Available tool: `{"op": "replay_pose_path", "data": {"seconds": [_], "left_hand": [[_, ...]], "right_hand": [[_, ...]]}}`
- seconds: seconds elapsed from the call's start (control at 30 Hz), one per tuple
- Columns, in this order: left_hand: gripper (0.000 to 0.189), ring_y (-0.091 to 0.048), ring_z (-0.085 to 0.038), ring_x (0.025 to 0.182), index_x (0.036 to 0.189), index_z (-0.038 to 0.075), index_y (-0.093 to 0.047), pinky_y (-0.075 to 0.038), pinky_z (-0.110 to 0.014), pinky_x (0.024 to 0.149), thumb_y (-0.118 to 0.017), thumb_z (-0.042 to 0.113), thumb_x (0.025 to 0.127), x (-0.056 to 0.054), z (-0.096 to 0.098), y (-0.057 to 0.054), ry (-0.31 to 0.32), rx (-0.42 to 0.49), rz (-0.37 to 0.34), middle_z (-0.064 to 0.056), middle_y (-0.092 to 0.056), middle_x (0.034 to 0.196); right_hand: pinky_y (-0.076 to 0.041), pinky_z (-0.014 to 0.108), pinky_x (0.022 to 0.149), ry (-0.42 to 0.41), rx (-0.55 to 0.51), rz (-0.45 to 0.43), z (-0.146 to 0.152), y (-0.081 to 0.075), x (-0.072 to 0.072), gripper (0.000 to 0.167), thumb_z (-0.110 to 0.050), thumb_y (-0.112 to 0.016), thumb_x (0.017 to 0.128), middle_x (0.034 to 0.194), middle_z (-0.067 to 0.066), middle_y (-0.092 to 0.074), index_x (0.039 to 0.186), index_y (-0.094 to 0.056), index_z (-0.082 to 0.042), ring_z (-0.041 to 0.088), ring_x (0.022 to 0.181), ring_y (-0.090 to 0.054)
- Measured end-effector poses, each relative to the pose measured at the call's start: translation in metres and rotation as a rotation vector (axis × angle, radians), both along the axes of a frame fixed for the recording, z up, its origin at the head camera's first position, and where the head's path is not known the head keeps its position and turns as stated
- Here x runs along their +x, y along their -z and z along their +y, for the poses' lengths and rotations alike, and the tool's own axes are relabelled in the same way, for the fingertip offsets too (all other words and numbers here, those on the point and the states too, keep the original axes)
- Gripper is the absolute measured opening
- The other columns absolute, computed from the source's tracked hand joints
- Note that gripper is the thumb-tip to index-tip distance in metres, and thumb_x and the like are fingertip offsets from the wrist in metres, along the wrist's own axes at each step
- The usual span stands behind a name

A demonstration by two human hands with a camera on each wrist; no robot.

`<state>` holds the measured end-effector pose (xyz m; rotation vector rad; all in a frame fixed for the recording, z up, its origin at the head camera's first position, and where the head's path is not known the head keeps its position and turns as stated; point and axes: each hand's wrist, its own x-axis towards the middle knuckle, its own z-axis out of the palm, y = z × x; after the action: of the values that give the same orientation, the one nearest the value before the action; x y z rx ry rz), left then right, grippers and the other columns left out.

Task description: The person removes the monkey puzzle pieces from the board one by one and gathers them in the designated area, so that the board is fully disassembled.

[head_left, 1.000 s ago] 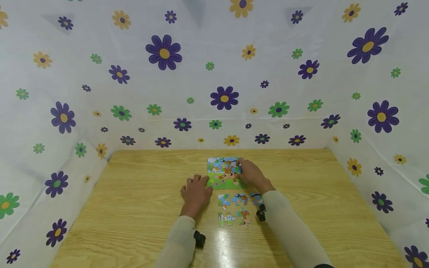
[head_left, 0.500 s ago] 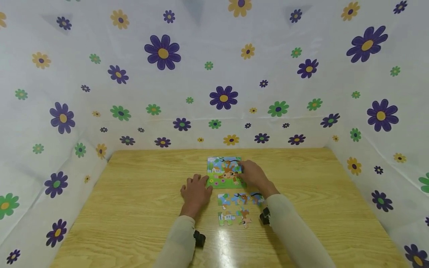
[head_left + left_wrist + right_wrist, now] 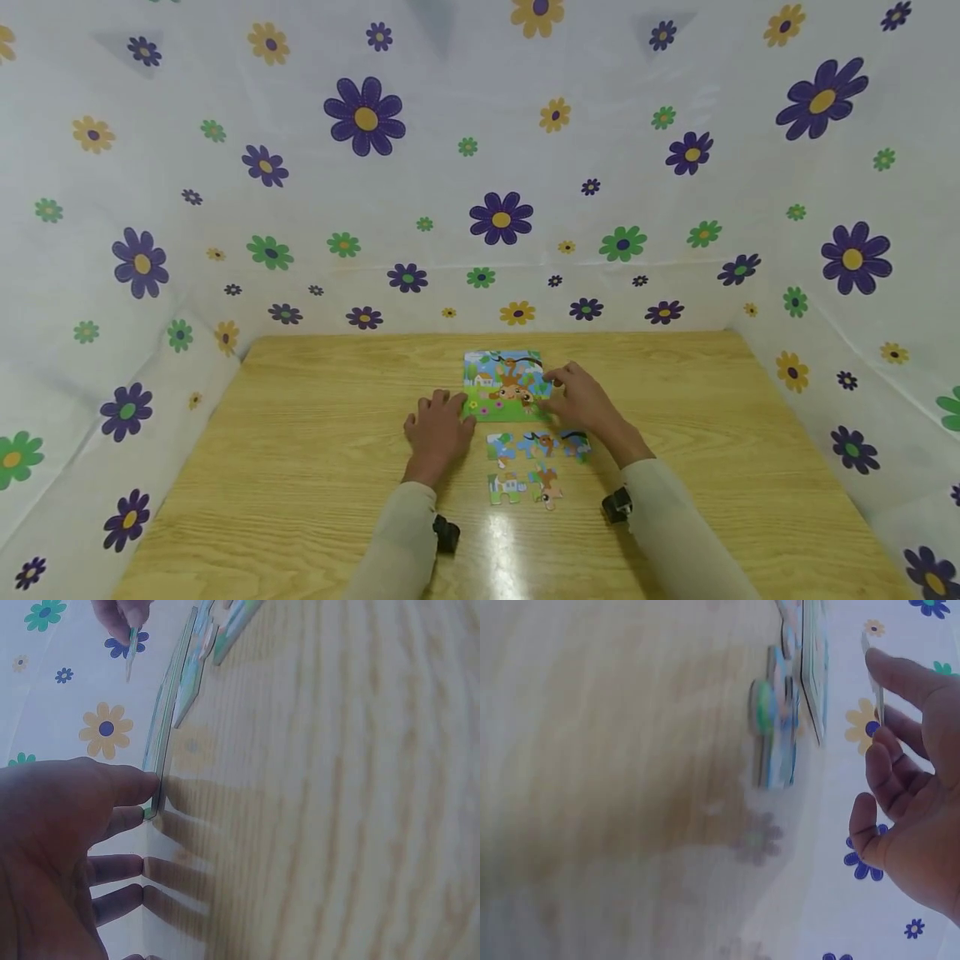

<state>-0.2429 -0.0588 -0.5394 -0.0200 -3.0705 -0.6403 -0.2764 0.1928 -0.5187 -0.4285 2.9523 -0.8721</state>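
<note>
L hand (image 3: pixel 438 425), fingers spread, touches board (image 3: pixel 480 416), prob. to steady it; R hand (image 3: pixel 581 400) pinches a pc. (image 3: pixel 878 697); loose pcs. (image 3: pixel 503 447) btwn. wrists, likely for easy reach.

Glare whitens the near part of the table (image 3: pixel 315 500), while the right wrist view seems blurred.

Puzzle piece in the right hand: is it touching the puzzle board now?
Apart. In the right wrist view, the flowered cloth shows plainly between the puzzle piece, pinched by the right hand, and the puzzle board.
</note>
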Motion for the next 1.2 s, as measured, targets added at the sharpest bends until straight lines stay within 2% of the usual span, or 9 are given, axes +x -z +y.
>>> {"op": "replay_pose_path", "data": {"seconds": [0.33, 0.6, 0.83, 1.03, 1.2], "left_hand": [[0.043, -0.042, -0.036, 0.129, 0.135, 0.025, -0.057, -0.034, -0.066, 0.098, -0.059, 0.039, 0.094, 0.001, 0.002, -0.001, 0.000, -0.001, 0.007, -0.007, -0.049, 0.141], [0.043, -0.041, -0.037, 0.130, 0.135, 0.025, -0.056, -0.035, -0.066, 0.098, -0.058, 0.040, 0.094, 0.001, 0.002, -0.001, 0.001, -0.003, -0.001, -0.007, -0.048, 0.142], [0.043, -0.041, -0.036, 0.130, 0.136, 0.025, -0.056, -0.034, -0.066, 0.098, -0.058, 0.039, 0.095, 0.001, 0.002, -0.003, 0.005, 0.004, 0.007, -0.007, -0.048, 0.142], [0.043, -0.041, -0.037, 0.130, 0.135, 0.024, -0.057, -0.034, -0.066, 0.099, -0.058, 0.039, 0.095, 0.001, 0.001, -0.002, 0.000, 0.005, 0.001, -0.008, -0.048, 0.142], [0.044, -0.040, -0.036, 0.131, 0.137, 0.024, -0.055, -0.033, -0.066, 0.100, -0.057, 0.039, 0.095, 0.000, 0.001, 0.000, -0.007, 0.004, -0.009, -0.007, -0.047, 0.143]], "right_hand": [[-0.044, 0.031, 0.070, -0.072, -0.021, -0.030, 0.020, -0.001, 0.027, 0.045, -0.032, -0.075, 0.084, 0.102, 0.004, -0.056, 0.122, -0.063, -0.011, 0.014, 0.078, -0.048], [-0.042, 0.025, 0.066, -0.169, 0.018, 0.042, 0.035, -0.001, 0.050, 0.041, -0.027, -0.077, 0.083, 0.098, 0.002, -0.058, 0.118, -0.066, -0.008, 0.009, 0.074, -0.047], [-0.044, 0.022, 0.066, -0.150, -0.004, -0.026, 0.048, 0.001, 0.067, 0.040, -0.024, -0.078, 0.081, 0.094, -0.004, -0.058, 0.117, -0.066, -0.010, 0.007, 0.077, -0.049], [-0.042, 0.021, 0.064, -0.186, 0.001, -0.033, 0.055, 0.002, 0.081, 0.039, -0.021, -0.078, 0.081, 0.091, -0.005, -0.057, 0.116, -0.066, -0.009, 0.004, 0.073, -0.045], [-0.044, 0.023, 0.067, -0.224, -0.022, -0.095, 0.059, 0.002, 0.091, 0.037, -0.020, -0.078, 0.081, 0.090, -0.005, -0.058, 0.115, -0.065, -0.012, 0.005, 0.075, -0.048]]}}
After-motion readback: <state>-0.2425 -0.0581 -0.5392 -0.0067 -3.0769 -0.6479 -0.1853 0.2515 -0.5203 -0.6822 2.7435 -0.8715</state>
